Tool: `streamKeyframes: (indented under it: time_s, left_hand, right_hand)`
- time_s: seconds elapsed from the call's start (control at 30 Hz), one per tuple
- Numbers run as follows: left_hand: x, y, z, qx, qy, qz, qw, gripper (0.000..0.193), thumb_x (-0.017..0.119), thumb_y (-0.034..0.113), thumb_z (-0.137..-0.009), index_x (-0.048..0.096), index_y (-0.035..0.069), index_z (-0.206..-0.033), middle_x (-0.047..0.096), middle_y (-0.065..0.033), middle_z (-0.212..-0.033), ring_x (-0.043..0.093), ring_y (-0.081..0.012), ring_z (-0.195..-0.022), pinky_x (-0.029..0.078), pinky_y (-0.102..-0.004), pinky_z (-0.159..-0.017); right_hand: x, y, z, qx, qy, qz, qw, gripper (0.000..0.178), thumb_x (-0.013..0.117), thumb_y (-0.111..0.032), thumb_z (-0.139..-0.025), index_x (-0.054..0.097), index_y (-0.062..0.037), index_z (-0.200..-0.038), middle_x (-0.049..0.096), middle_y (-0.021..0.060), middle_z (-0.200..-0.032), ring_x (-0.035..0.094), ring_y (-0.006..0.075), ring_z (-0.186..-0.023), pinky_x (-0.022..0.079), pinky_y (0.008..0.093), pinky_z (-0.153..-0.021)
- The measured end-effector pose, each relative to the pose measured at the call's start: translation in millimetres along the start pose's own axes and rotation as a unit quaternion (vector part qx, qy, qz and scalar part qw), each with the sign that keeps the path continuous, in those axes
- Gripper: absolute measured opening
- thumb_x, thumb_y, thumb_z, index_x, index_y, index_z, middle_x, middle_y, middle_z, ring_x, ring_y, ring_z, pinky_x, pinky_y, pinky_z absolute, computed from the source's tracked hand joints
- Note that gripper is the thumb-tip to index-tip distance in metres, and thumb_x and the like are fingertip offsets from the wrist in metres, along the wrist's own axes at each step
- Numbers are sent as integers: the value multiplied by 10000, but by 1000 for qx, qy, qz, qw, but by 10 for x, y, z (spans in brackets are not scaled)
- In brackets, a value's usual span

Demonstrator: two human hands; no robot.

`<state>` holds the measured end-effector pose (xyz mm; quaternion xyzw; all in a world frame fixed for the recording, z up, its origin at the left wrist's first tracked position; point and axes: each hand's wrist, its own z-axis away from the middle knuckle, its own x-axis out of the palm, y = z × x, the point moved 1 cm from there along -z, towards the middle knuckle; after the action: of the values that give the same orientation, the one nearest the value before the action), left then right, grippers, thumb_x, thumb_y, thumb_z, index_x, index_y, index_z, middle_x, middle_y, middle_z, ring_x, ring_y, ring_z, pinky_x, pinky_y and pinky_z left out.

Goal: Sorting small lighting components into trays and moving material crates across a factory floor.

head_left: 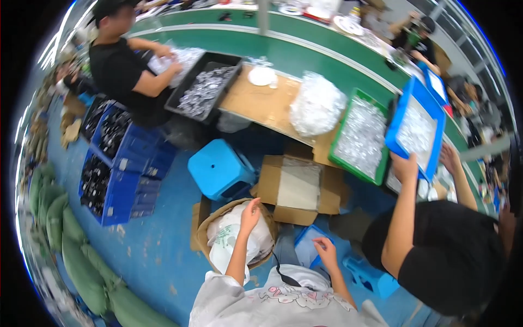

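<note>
Near the hands, white bag

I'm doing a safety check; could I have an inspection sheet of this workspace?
Surface: wooden tabletop with clear bag; black tray at left, green tray at right.
Things at hand: white bag in round brown container; small blue bin.
Clutter: light-blue stool, cardboard box, blue crates on the floor.
Hands: left hand over the white bag, right hand near the small blue bin; both seem empty, contact unclear.
Cables: black cord at the grey shirt's front.
Surroundings: co-worker at left; another at right holding a blue tray; green sacks on the floor.
</note>
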<state>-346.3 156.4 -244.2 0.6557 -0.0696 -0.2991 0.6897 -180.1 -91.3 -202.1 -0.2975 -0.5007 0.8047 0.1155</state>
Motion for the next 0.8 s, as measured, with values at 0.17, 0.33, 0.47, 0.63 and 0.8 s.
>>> streamKeyframes:
  time_s: [0.17, 0.33, 0.47, 0.63, 0.8]
  left_hand:
    - [199, -59, 160, 2, -45, 31, 999, 352, 405, -3, -696, 447, 57, -1040, 516, -103, -970, 514, -157, -813, 392, -231, -669]
    - [509, 55, 324, -61, -110, 27, 992, 350, 400, -12, -703, 443, 52, -1044, 507, -113, -982, 499, -152, -847, 386, -225, -700]
    - [743, 221, 412, -25, -138, 23, 990, 346, 398, -12, -708, 441, 52, -1045, 503, -128, -984, 491, -168, -887, 380, -234, -734]
    - [870, 335, 463, 1, -156, 27, 987, 328, 396, -6, -721, 440, 47, -1042, 498, -139, -991, 486, -183, -909, 375, -245, -760]
    - [758, 316, 408, -6, -113, 10, 994, 296, 407, 22, -740, 444, 41, -1033, 504, -132, -982, 491, -181, -894, 382, -242, -740]
  right_hand:
    - [-185, 71, 5, -11, 41, 3, 999, 140, 528, -161, -693, 564, -105, -816, 528, 60, -811, 525, 172, -752, 413, 277, -634]
    - [-314, 227, 160, -10, 85, -28, 996, 140, 523, -152, -707, 563, -100, -830, 515, 56, -838, 515, 165, -765, 421, 268, -652]
    - [-381, 316, 252, -13, 86, -24, 996, 138, 521, -157, -707, 561, -103, -828, 514, 53, -817, 512, 160, -745, 416, 264, -638]
    - [-396, 345, 279, -7, 93, -27, 995, 132, 522, -168, -696, 559, -119, -813, 510, 36, -760, 504, 162, -709, 400, 263, -597]
    - [-395, 350, 195, -17, 56, -5, 998, 126, 530, -144, -702, 570, -101, -813, 518, 43, -809, 517, 138, -731, 424, 250, -622]
